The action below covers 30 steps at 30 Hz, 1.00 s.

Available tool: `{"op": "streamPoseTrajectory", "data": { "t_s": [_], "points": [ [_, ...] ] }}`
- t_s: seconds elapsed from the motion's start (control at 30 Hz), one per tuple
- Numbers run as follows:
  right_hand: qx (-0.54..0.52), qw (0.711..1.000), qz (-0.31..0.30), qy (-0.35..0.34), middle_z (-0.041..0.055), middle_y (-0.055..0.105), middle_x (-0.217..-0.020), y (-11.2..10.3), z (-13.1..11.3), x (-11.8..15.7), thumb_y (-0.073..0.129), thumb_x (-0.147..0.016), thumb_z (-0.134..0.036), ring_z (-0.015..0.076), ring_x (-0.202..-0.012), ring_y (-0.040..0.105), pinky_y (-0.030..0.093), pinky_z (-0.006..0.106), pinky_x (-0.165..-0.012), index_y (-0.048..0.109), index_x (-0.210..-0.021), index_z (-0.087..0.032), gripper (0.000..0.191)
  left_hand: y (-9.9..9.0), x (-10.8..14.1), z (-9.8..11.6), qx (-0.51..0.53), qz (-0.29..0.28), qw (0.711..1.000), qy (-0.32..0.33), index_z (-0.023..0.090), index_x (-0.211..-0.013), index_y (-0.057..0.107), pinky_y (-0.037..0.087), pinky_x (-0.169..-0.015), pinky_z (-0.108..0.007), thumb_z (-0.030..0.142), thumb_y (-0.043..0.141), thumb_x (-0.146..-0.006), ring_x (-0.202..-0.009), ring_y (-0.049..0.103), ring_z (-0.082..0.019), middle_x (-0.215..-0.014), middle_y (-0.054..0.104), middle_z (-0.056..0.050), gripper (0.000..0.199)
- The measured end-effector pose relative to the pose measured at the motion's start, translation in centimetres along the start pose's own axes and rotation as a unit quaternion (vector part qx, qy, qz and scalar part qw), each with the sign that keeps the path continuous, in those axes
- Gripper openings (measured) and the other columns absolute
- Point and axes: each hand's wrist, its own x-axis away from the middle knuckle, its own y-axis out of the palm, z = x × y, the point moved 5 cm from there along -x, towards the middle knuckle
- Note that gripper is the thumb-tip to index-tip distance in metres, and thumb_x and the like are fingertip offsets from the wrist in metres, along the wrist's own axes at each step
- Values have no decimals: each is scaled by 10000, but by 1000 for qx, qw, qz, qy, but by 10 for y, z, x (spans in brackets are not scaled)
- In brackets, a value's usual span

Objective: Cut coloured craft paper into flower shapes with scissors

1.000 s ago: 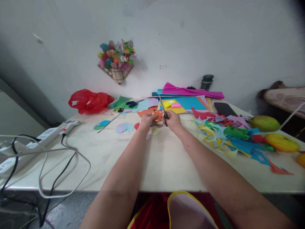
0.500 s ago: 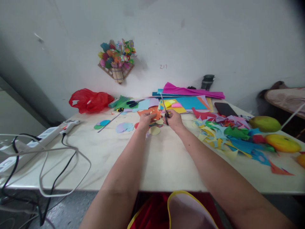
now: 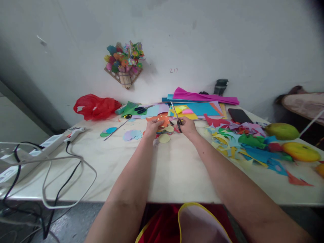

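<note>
My left hand is closed on a piece of orange paper with a notched edge, pinching it near the middle of the table. Just to the right, my right hand grips a pair of scissors, fingers at the dark handles and blades pointing away and up. The scissors stand to the right of the orange paper. Below my hands lie several cut paper rounds, among them a pale yellow circle. Lilac and light blue paper rounds lie left of my left hand.
Colourful paper scraps are heaped on the right, beside a phone and mangoes. Coloured sheets and a second pair of scissors lie at the back. A red plastic bag and power strips occupy the left.
My right hand and the scissors have moved slightly right, away from the orange paper. My left hand has shifted slightly left, still pinching the paper.
</note>
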Motion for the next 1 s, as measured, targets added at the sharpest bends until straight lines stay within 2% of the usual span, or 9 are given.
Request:
{"op": "streamPoseTrajectory", "data": {
  "t_s": [0.17, 0.3, 0.37, 0.47, 0.6, 0.83, 1.0],
  "points": [
    [-50, 998, 4, 33, 3, 663, -721, -1, 3, -2, 717, -600, -257, 186, -659, 633, 493, 285, -568, 669, -916, -202, 324, -2, -1, 0, 6, -1, 1000, -1, 101, -704, 665, 558, -679, -311, 353, 855, -501, -653, 677, -184, -693, 689, -72, 376],
    [-100, 993, -18, 64, -12, 631, -660, -5, 0, 1, 772, -558, -260, 165, -603, 596, 467, 263, -522, 660, -877, -183, 347, -4, -2, 1, 10, 3, 1000, 7, 112, -740, 683, 559, -695, -303, 361, 854, -498, -679, 680, -180, -720, 697, -69, 387],
    [-144, 984, -55, 88, -25, 604, -615, -4, -4, 5, 803, -535, -267, 138, -543, 556, 442, 248, -487, 651, -853, -167, 367, -4, -1, 2, 15, 4, 1000, 13, 115, -741, 685, 559, -695, -298, 371, 857, -492, -685, 679, -177, -731, 698, -71, 396],
    [-176, 966, -145, 119, -34, 566, -536, 0, -12, 15, 823, -543, -287, 105, -471, 499, 408, 228, -444, 645, -798, -148, 341, -3, 0, 5, 26, 7, 999, 18, 123, -735, 683, 562, -690, -296, 384, 865, -472, -694, 676, -176, -741, 699, -65, 413],
    [-192, 951, -210, 119, -25, 561, -516, -1, -25, 25, 814, -592, -275, 65, -425, 458, 384, 196, -419, 634, -740, -131, 274, -4, 1, 7, 34, 23, 999, 16, 131, -693, 663, 566, -702, -314, 384, 873, -461, -703, 675, -182, -704, 684, -51, 403],
    [-178, 941, -263, 118, -8, 577, -556, -4, -32, 30, 709, -725, -266, 68, -424, 483, 307, 179, -360, 630, -766, -126, 166, -4, 1, 6, 42, 7, 999, 13, 119, -724, 671, 559, -739, -319, 338, 854, -527, -720, 675, -179, -734, 689, -63, 347],
    [-166, 938, -283, 110, -4, 578, -545, -1, -25, 29, 709, -735, -312, 65, -385, 465, 242, 193, -337, 593, -726, -137, 210, 0, 3, 6, 47, -25, 999, 12, 110, -717, 667, 558, -755, -325, 350, 857, -511, -701, 670, -174, -744, 697, -79, 369]
  ]
}}
